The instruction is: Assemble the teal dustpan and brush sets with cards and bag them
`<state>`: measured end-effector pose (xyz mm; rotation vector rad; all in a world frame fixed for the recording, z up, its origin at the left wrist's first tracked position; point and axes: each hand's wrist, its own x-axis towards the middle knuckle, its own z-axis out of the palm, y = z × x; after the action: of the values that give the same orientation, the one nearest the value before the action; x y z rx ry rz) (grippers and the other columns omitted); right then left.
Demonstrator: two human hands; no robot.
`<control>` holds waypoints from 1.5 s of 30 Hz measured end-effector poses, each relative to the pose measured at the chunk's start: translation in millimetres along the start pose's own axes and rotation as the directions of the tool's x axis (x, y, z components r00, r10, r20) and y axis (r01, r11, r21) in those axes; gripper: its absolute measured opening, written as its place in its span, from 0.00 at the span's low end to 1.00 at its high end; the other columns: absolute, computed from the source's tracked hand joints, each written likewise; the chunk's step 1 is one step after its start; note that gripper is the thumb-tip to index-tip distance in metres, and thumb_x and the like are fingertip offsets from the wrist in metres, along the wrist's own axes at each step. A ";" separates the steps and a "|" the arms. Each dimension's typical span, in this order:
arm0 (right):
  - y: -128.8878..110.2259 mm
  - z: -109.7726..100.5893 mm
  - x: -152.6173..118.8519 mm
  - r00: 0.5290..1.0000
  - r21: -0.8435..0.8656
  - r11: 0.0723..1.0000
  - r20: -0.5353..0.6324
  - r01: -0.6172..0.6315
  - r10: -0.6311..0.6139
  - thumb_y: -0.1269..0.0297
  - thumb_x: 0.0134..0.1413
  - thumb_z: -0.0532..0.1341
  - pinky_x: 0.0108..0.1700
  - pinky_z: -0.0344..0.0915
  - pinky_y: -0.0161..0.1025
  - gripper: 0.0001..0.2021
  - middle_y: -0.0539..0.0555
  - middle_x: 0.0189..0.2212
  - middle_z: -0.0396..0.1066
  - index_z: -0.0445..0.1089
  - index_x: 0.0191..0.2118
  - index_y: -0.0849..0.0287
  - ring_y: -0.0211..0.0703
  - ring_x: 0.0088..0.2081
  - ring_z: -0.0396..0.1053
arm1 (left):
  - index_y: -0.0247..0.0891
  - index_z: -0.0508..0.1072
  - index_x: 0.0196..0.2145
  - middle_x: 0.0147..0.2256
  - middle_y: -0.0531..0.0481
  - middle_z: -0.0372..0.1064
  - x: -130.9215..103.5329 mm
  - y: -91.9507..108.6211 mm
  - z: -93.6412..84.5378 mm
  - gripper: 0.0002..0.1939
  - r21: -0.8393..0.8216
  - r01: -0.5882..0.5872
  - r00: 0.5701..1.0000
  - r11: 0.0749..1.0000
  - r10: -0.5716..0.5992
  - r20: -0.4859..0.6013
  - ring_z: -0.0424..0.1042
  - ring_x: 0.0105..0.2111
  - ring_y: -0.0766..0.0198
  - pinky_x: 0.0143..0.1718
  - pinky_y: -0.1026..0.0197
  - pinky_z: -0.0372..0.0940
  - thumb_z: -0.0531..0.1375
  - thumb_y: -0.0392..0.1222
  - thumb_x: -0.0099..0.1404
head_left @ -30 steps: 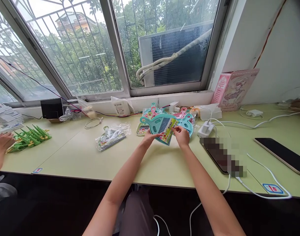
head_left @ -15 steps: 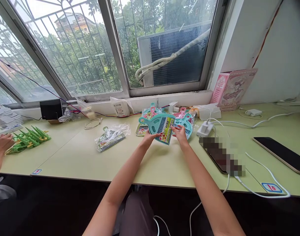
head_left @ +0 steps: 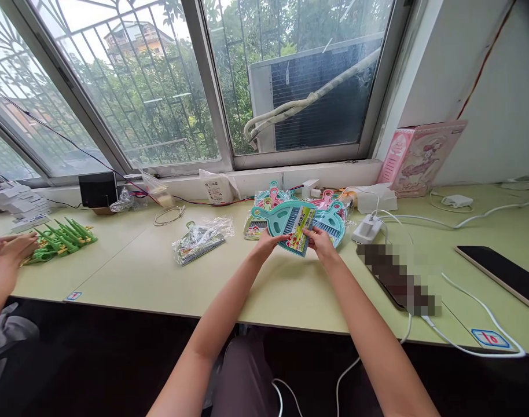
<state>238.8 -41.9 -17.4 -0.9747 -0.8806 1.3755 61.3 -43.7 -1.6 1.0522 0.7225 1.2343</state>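
A teal toy dustpan (head_left: 283, 219) with a small brush and a yellow-green label card (head_left: 302, 229) is held just above the pale green table (head_left: 151, 272). My left hand (head_left: 267, 244) grips its lower left edge. My right hand (head_left: 320, 241) pinches the label card at its lower right. Right behind lies a pile of more teal and pink dustpan sets (head_left: 329, 213), some in clear bags.
A bagged set (head_left: 201, 238) lies to the left. Green plastic toys (head_left: 62, 238) sit at far left, where another person's hands (head_left: 10, 248) rest. A phone (head_left: 397, 277) with a white cable, a charger (head_left: 367, 229), a second phone (head_left: 503, 277) and a pink box (head_left: 418, 157) are on the right.
My right hand slid down along the label card to its lower corner. The dustpan set stays in both hands. The other person's hands at far left came closer together.
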 end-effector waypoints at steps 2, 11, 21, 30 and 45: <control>0.0 -2.2 1.2 1.000 0.018 1.000 -0.024 0.002 -0.002 0.63 0.38 0.70 0.36 0.75 0.44 0.16 0.54 0.35 0.79 0.72 0.37 0.56 0.49 0.35 0.77 | 0.37 0.74 0.42 0.42 0.43 0.75 4.7 3.4 -4.1 0.26 -0.008 0.034 0.999 0.999 -0.034 -0.033 0.73 0.44 0.54 0.53 0.48 0.65 0.74 0.44 0.44; -1.9 -7.2 1.6 0.996 0.086 0.995 -0.078 0.053 -0.046 0.59 0.31 0.73 0.39 0.76 0.50 0.22 0.55 0.32 0.78 0.70 0.37 0.56 0.57 0.40 0.77 | 0.42 0.72 0.49 0.62 0.40 0.57 2.7 32.9 -74.6 0.22 0.785 0.068 0.568 0.616 0.623 -0.538 0.45 0.66 0.47 0.64 0.43 0.42 0.61 0.30 0.57; 0.7 -10.6 5.2 0.995 0.112 0.991 -0.078 0.071 -0.063 0.58 0.31 0.71 0.39 0.76 0.50 0.22 0.56 0.34 0.78 0.70 0.37 0.56 0.56 0.41 0.76 | 0.45 0.76 0.47 0.54 0.42 0.68 -10.7 50.0 -75.8 0.19 0.874 -0.052 0.600 0.483 0.715 -0.359 0.58 0.60 0.53 0.65 0.49 0.39 0.51 0.31 0.65; 0.9 -15.7 9.2 0.977 0.286 0.941 -0.161 0.182 -0.139 0.61 0.34 0.71 0.39 0.76 0.44 0.18 0.53 0.38 0.77 0.71 0.36 0.54 0.49 0.40 0.76 | 0.48 0.77 0.24 0.47 0.52 0.73 -10.9 28.9 -44.3 0.17 0.842 -0.367 0.575 0.395 0.808 -0.128 0.61 0.59 0.57 0.67 0.47 0.30 0.56 0.27 0.60; -1.1 -20.1 8.9 0.968 0.291 0.954 -0.251 0.073 0.002 0.70 0.37 0.70 0.34 0.75 0.39 0.12 0.51 0.30 0.77 0.73 0.33 0.57 0.44 0.32 0.76 | 0.40 0.74 0.34 0.23 0.53 0.72 -4.9 21.8 -60.9 0.23 0.899 -0.313 0.694 0.306 0.720 -0.003 0.73 0.27 0.62 0.49 0.55 0.65 0.40 0.46 0.70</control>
<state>258.0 -33.8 -24.2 -0.8689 -0.4820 1.2769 -2.7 -34.0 -5.1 2.0368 1.5129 1.7687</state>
